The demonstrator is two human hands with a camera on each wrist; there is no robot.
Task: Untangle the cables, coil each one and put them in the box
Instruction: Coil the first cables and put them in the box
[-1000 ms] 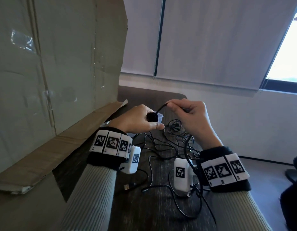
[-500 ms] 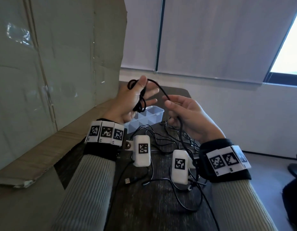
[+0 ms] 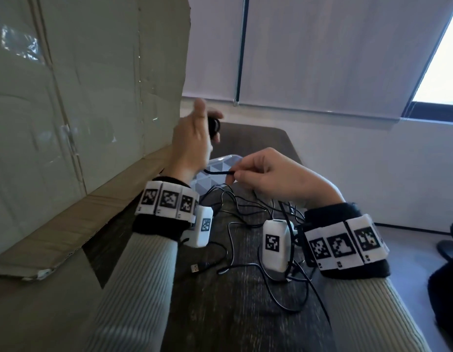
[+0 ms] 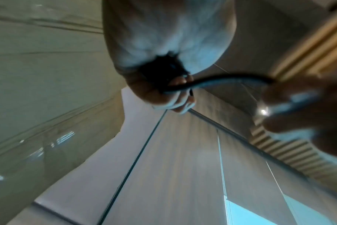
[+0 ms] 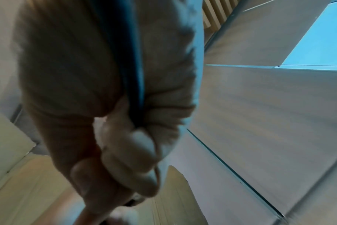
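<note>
Half a second ago the left hand (image 3: 192, 141) held loose loops at the level of the right hand (image 3: 268, 174); now it is raised higher, above the clear plastic box (image 3: 220, 161), and the loops have tightened into a small coil (image 3: 213, 126), so the winding of this one cable looks well advanced. The left fingers curl round that coil. The right hand, just over the box's near edge, pinches the free run of the black cable (image 3: 217, 172) between thumb and forefinger, feeding it leftward. The cable is thin, black and pliant, and bends without kinking. Nearer the person than the box, the tangle (image 3: 248, 212) of other thin black cables lies spread on the dark table (image 3: 245, 313), one ending in a USB plug (image 3: 196, 268).
</note>
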